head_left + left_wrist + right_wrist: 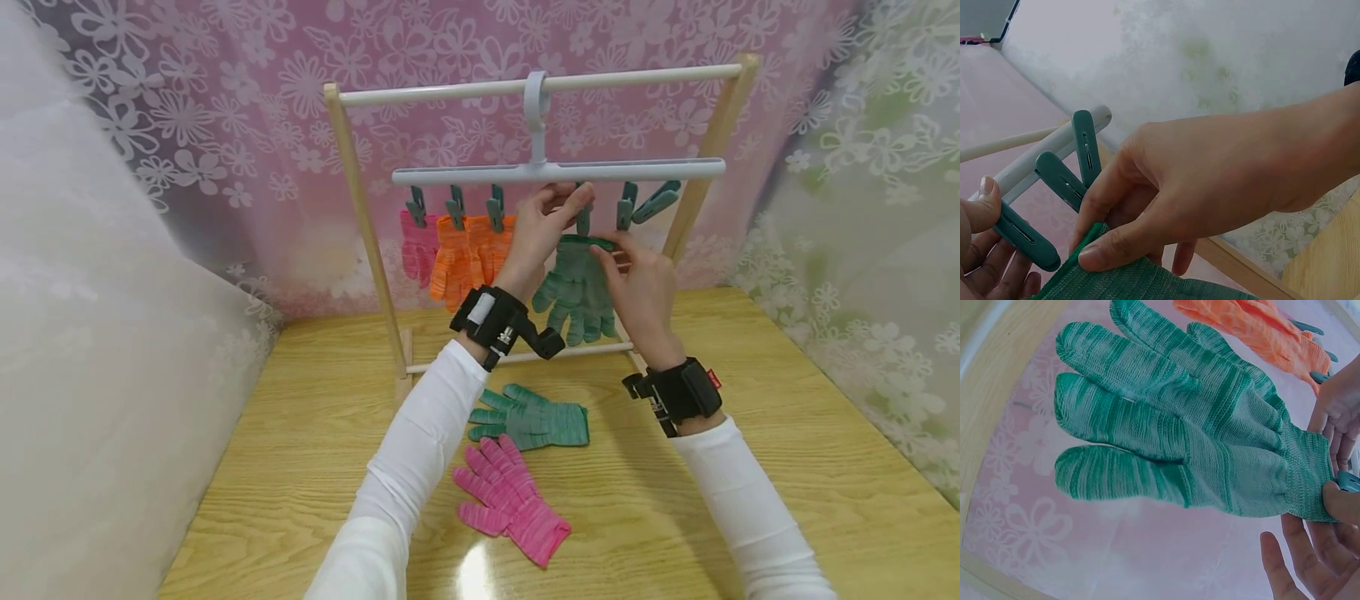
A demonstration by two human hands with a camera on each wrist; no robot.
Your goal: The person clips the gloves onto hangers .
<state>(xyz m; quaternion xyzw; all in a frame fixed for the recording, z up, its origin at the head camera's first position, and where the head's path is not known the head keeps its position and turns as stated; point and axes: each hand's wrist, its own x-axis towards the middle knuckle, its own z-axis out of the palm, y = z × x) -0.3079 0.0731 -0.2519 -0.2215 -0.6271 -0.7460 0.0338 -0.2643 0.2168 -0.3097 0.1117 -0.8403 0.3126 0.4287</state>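
A green knit glove hangs fingers-down below the white hanger. My right hand pinches its cuff between thumb and fingers, as the left wrist view also shows. My left hand grips a teal clothespin, thumb on one side and fingers behind, and the pin's lower end is right at the cuff. Two more teal clothespins, one upright and one slanted, hang to the right. In the right wrist view the green glove spreads out, cuff toward both hands.
A pink glove and orange gloves hang clipped at the hanger's left. The hanger hooks onto a wooden rack. On the table lie another green glove and another pink glove.
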